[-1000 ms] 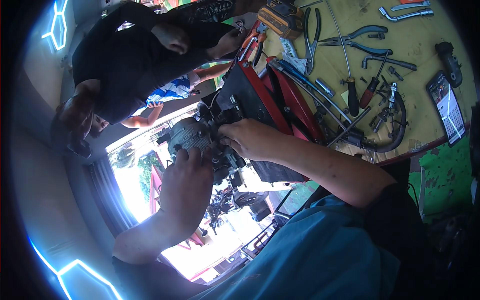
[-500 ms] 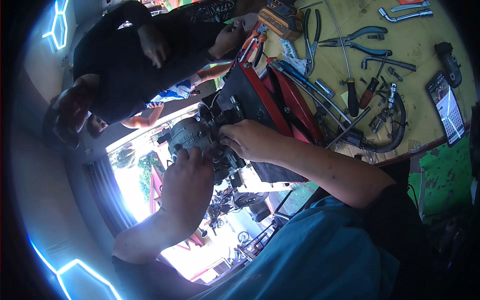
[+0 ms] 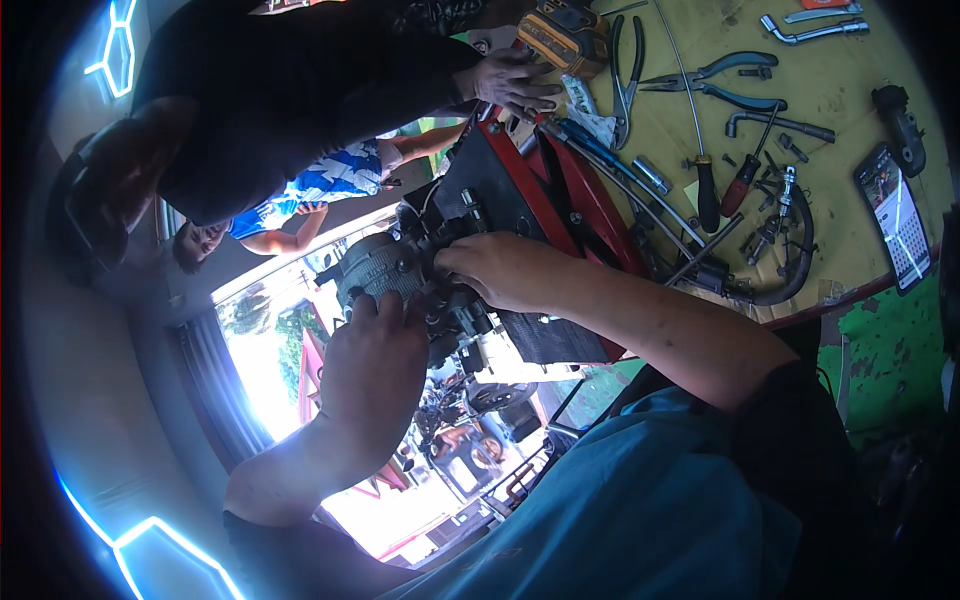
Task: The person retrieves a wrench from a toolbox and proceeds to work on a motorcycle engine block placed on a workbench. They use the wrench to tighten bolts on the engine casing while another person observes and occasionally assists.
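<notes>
A dark metal engine part with a ribbed, drum-like body [image 3: 372,262] sits beside a black panel [image 3: 490,195] on a red metal frame. My left hand [image 3: 372,355] bends its fingers over the near side of this part and grips it. From the right, my right hand [image 3: 505,272] reaches in with its fingers pinched close against the part's middle. Whatever lies between those fingertips is hidden. Both hands are a short way apart on the same part.
A yellow-topped bench at the right bears pliers [image 3: 735,75], screwdrivers [image 3: 708,200], a black hose [image 3: 803,245], a phone [image 3: 893,220] and a yellow-black battery pack [image 3: 565,38]. A co-worker's hand [image 3: 510,82] rests at the bench's far edge. Another person [image 3: 330,185] is behind.
The co-worker has leaned forward and stretched a hand onto the bench edge, over where orange-handled pliers showed. My two hands have barely moved on the engine part.
</notes>
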Demonstrator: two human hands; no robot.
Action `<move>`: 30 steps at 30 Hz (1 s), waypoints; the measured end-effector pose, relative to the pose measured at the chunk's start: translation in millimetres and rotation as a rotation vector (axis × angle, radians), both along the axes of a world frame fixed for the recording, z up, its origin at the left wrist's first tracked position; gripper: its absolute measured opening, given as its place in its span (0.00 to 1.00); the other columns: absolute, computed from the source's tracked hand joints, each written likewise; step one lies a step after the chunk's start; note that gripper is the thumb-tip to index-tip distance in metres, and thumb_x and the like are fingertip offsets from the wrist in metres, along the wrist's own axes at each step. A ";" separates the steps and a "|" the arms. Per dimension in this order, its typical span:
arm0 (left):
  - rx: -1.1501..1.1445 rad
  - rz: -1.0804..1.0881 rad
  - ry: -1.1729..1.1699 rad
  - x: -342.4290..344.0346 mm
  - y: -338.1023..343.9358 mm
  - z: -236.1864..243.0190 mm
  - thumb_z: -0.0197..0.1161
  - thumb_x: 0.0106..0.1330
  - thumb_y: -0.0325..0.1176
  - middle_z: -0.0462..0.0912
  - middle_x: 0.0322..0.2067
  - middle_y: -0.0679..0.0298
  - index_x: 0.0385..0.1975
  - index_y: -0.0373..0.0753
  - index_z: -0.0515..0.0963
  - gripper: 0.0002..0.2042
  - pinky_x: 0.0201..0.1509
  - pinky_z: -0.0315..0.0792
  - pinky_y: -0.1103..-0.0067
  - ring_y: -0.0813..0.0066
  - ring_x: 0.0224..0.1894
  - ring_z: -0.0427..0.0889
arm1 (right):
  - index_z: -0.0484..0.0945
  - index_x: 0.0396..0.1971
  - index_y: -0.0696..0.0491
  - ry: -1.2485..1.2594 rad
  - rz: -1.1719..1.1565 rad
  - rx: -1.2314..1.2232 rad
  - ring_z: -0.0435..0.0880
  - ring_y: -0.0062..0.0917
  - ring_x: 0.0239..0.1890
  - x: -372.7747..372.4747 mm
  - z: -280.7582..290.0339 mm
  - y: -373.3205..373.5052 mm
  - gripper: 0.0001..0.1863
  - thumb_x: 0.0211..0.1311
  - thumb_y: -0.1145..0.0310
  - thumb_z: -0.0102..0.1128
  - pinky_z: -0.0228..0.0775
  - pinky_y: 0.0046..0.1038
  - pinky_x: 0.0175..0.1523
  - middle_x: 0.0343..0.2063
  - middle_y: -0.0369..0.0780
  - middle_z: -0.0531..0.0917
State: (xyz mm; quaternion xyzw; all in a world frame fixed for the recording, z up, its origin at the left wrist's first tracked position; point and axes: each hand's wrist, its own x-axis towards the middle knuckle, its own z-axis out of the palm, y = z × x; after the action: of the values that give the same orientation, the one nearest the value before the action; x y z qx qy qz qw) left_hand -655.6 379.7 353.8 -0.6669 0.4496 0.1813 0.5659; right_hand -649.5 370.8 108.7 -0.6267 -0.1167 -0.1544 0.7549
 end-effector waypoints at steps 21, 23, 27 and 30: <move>-0.128 0.000 0.217 61.4 -4.1 9.5 0.63 0.67 0.25 0.85 0.50 0.65 0.48 0.49 0.88 0.13 0.45 0.83 0.70 0.66 0.49 0.86 | 0.80 0.50 0.52 -0.156 -0.144 -0.071 0.87 0.38 0.46 7.6 -9.2 6.0 0.15 0.63 0.76 0.64 0.81 0.39 0.53 0.41 0.43 0.85; -0.140 -0.011 0.268 69.6 -5.6 9.2 0.64 0.65 0.24 0.85 0.50 0.66 0.47 0.51 0.88 0.15 0.47 0.83 0.71 0.68 0.49 0.86 | 0.80 0.50 0.52 -0.178 -0.177 -0.115 0.87 0.37 0.48 6.7 -11.1 6.4 0.16 0.62 0.76 0.65 0.81 0.38 0.54 0.41 0.42 0.85; -0.185 -0.021 0.382 85.3 -5.9 11.5 0.68 0.61 0.23 0.86 0.48 0.68 0.47 0.51 0.89 0.17 0.49 0.83 0.73 0.70 0.49 0.87 | 0.78 0.51 0.52 -0.189 -0.170 -0.128 0.86 0.36 0.50 5.5 -9.8 2.7 0.18 0.60 0.77 0.65 0.80 0.38 0.55 0.42 0.41 0.85; -0.168 -0.040 0.423 95.7 -4.7 9.0 0.71 0.58 0.24 0.87 0.44 0.70 0.44 0.52 0.90 0.16 0.47 0.83 0.74 0.72 0.47 0.87 | 0.81 0.50 0.53 -0.186 -0.148 -0.150 0.86 0.40 0.53 2.3 -6.8 -0.5 0.15 0.64 0.78 0.59 0.78 0.41 0.59 0.48 0.42 0.86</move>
State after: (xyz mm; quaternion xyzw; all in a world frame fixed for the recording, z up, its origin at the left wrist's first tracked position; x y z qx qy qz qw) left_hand -559.9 375.0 362.8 -0.6498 0.5849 0.2678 0.4049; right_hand -647.1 370.3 101.8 -0.6712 -0.1510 -0.2580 0.6783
